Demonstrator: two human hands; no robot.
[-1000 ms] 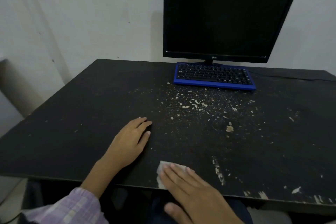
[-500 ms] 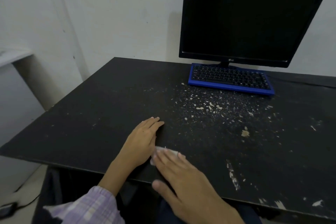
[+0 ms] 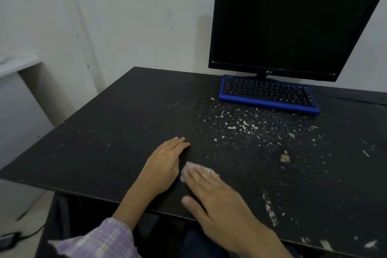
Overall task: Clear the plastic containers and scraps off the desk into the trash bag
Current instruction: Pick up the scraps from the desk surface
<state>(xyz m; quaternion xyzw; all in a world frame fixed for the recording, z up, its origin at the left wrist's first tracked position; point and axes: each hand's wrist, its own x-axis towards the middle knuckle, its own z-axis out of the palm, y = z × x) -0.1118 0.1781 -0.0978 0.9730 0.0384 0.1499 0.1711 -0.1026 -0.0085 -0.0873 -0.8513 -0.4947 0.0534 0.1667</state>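
Evidently the right hand (image 3: 211, 197) lies flat on the near part of the black bench (image 3: 104, 153), its fingers (image 3: 201, 176) straight and close together, pressing down on a small pale wipe (image 3: 185, 170), probably a tissue or cloth. Only the wipe's far and left edges show past the fingertips; the rest is hidden under them. Holding it flat like this looks meant for sweeping crumbs along the surface rather than lifting anything.

The left hand (image 3: 165, 161) rests palm-down just beside the wipe, on its left, fingers straight and together, holding nothing. Set there, it seems to act as a stop or a catching edge for whatever gets pushed toward it, though that is a guess.

The scraps (image 3: 236, 128) lie scattered beyond and to the right of both hands, thickest between the fingertips and the blue-framed keyboard (image 3: 268, 93), which sits in front of a dark monitor (image 3: 293, 25). One larger tan flake (image 3: 284, 157) lies apart, further right. More pale marks near the bench's front right edge could be scraps or chipped finish; I cannot tell which.

No plastic containers and no trash bag are in view.
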